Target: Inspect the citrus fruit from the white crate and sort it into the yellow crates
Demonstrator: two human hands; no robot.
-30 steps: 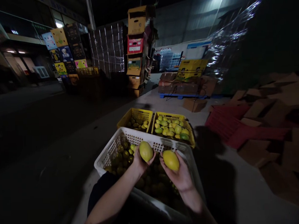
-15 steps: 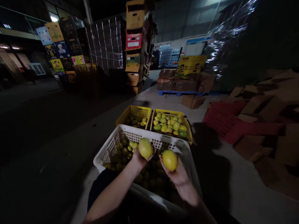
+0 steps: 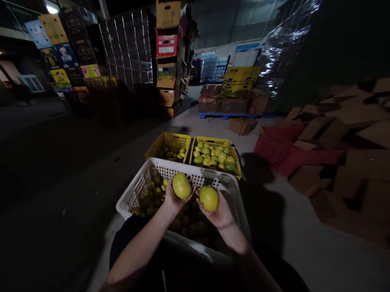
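My left hand (image 3: 171,201) is closed round a large yellow-green lemon (image 3: 181,185), holding it up over the white plastic crate (image 3: 121,208). Beside it, my right hand (image 3: 224,214) cups a second lemon (image 3: 209,198) from below and the right. The two fruits are close together but apart. Under my hands the white crate holds many similar fruits (image 3: 157,191), mostly in shadow. Just beyond its far rim stand two yellow crates: the left one (image 3: 156,144) has some fruit low inside, and the right one (image 3: 237,163) is filled higher with yellow and green fruit (image 3: 211,154).
Flattened cardboard (image 3: 354,173) and a red crate (image 3: 279,153) lie in a heap to my right. Farther off are a tall stack of cartons (image 3: 166,46), a blue pallet (image 3: 224,116) with boxes, and more stacked boxes (image 3: 66,54) at left. The light is dim.
The right hand has moved left with its lemon, closer to the left hand. Both lemons look turned in the hands. The whole view has shifted slightly.
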